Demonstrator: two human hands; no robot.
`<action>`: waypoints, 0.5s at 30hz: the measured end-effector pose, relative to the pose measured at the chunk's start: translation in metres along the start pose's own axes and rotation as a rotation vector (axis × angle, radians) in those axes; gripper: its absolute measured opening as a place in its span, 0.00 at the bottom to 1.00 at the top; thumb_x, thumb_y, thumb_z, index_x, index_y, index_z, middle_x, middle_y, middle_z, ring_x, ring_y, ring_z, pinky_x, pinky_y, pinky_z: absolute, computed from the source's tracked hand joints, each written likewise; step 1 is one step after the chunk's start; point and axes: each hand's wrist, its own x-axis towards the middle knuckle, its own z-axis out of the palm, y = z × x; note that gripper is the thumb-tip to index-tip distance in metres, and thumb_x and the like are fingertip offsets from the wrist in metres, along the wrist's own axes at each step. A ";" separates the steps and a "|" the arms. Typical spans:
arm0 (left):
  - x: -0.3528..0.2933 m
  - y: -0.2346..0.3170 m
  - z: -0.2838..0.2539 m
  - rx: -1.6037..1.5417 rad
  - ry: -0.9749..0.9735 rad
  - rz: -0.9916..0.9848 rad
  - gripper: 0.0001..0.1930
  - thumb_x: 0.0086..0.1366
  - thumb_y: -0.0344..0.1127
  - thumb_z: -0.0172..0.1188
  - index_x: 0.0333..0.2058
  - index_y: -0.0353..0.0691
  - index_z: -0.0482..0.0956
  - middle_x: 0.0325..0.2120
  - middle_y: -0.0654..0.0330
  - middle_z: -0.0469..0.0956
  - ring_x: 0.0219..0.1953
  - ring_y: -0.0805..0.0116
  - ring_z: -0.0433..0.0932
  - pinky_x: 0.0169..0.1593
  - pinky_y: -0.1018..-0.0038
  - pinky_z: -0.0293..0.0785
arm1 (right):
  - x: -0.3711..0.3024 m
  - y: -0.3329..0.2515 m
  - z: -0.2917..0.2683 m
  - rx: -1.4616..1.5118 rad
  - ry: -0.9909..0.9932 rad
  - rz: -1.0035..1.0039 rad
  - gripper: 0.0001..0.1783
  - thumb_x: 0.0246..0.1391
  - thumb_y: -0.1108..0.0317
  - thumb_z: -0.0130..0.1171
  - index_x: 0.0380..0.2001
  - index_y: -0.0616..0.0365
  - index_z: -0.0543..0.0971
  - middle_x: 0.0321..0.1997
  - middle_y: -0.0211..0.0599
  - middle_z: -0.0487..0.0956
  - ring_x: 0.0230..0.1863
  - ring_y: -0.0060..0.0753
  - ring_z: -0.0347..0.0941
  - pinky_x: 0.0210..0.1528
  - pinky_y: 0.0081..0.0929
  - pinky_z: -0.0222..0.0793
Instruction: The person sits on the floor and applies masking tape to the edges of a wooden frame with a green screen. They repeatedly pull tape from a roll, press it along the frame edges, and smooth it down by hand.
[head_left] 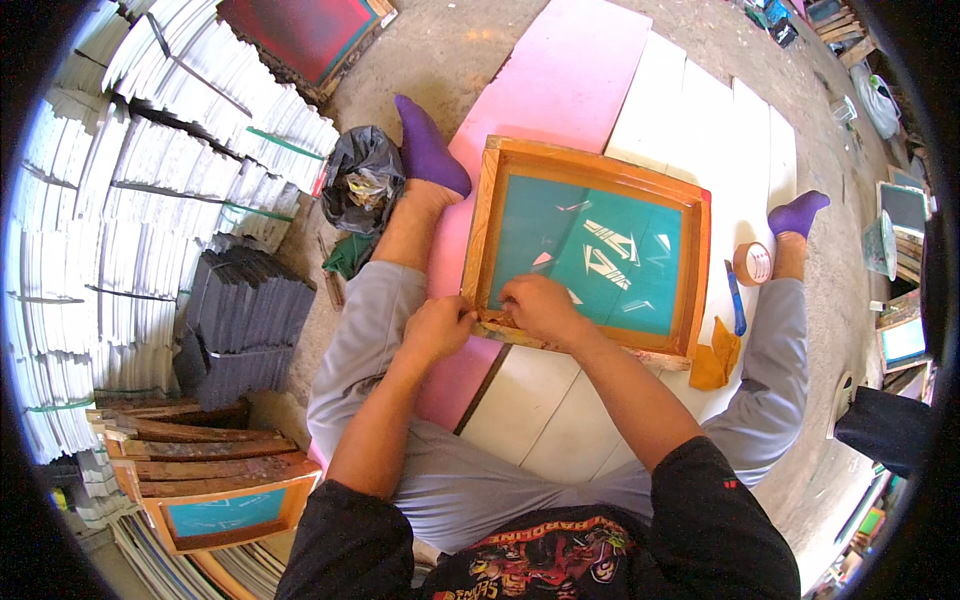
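- Wooden screen frame (592, 165): rectangular, orange-brown rails around a stretched teal mesh (540, 225); lying flat on pale boards (700, 110) and a pink sheet (560, 70) on the floor, between outstretched legs in grey trousers.
- Left hand (438, 328): grip closed narrow at the near left corner of the frame, fingers pinched on something small at the rail; exactly what is pinched too hidden to tell.
- Right hand (540, 308): just beside the left grip, fingers curled down on the near rail and the mesh edge, pressing or picking at it; nothing visibly held.
- Handling, judged: rails stiff and light to moderate in weight, rough enough not to slip; mesh taut, thin, likely easy to puncture or stretch. Best taken by the wooden rails, at opposite sides or corners, never by the mesh.
- White stencil shapes (610, 250): on the mesh, beyond the right grip, toward the frame's middle.
- Roll of brown tape (752, 263), blue tool (736, 300), ochre rag (716, 358): to the right of both grips, outside the frame's right rail.
- Black plastic bag (362, 175): beyond the left grip, beside the purple-socked foot.
- Stacked white sheets (150, 180) and dark sheets (245, 310): well to the left of the grips.
- Further wooden frames (215, 480): piled nearer the body, left of the left forearm.
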 end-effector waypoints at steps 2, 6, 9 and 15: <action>0.000 -0.009 0.004 -0.048 0.054 0.020 0.14 0.65 0.43 0.62 0.40 0.40 0.86 0.36 0.42 0.84 0.42 0.41 0.83 0.48 0.49 0.78 | 0.005 -0.005 0.002 0.005 -0.049 0.003 0.11 0.55 0.60 0.63 0.35 0.54 0.85 0.39 0.42 0.84 0.43 0.51 0.80 0.45 0.46 0.76; 0.000 -0.011 -0.003 -0.044 0.052 -0.034 0.14 0.65 0.42 0.62 0.40 0.38 0.86 0.36 0.41 0.84 0.42 0.40 0.83 0.48 0.49 0.78 | 0.007 -0.021 -0.001 0.198 -0.089 0.070 0.16 0.55 0.54 0.61 0.33 0.55 0.87 0.36 0.50 0.85 0.40 0.56 0.82 0.44 0.52 0.78; 0.001 -0.011 -0.001 -0.053 0.059 -0.043 0.14 0.65 0.41 0.62 0.40 0.37 0.85 0.36 0.41 0.84 0.42 0.40 0.83 0.47 0.50 0.78 | 0.006 -0.037 -0.003 0.181 -0.120 0.168 0.17 0.54 0.52 0.61 0.32 0.54 0.87 0.35 0.50 0.85 0.39 0.56 0.83 0.44 0.52 0.78; 0.003 -0.006 0.000 -0.064 0.053 -0.048 0.14 0.65 0.41 0.62 0.41 0.37 0.85 0.36 0.40 0.83 0.42 0.40 0.83 0.48 0.50 0.77 | 0.014 -0.032 0.015 0.133 -0.097 0.208 0.15 0.52 0.56 0.60 0.32 0.56 0.86 0.35 0.52 0.85 0.40 0.59 0.82 0.44 0.53 0.78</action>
